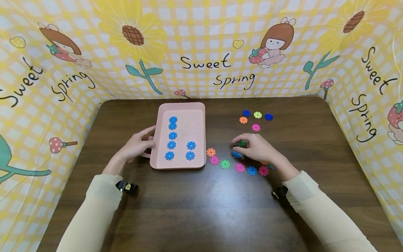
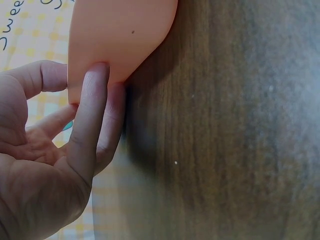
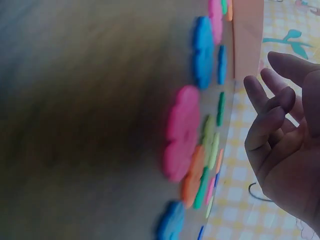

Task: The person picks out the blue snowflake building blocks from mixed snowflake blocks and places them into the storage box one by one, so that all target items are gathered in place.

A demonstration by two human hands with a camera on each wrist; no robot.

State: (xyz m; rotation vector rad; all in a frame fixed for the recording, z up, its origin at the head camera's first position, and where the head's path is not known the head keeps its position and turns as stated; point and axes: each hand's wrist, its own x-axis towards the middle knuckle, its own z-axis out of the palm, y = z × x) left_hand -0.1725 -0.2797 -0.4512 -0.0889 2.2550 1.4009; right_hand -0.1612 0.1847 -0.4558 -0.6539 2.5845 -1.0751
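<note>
A pink tray (image 1: 181, 136) lies left of the table's middle, with several blue notched discs (image 1: 172, 135) in two columns inside. My left hand (image 1: 136, 145) rests against the tray's left side; in the left wrist view, fingers (image 2: 90, 115) touch its outer wall and another digit meets the rim. My right hand (image 1: 256, 147) hovers over the loose discs right of the tray. Its fingers are loosely bent, thumb and forefinger apart, nothing between them. Under it, a dark green disc (image 1: 241, 144) and a blue disc (image 1: 237, 154) are partly hidden.
Nearest me, a row of pink, green, blue and orange discs (image 1: 240, 167) curves from the tray's right edge. Farther back lie more discs (image 1: 257, 114) in blue, yellow-green, orange and pink. A patterned cloth (image 1: 201, 45) encloses the brown table (image 1: 201, 210) at back and sides.
</note>
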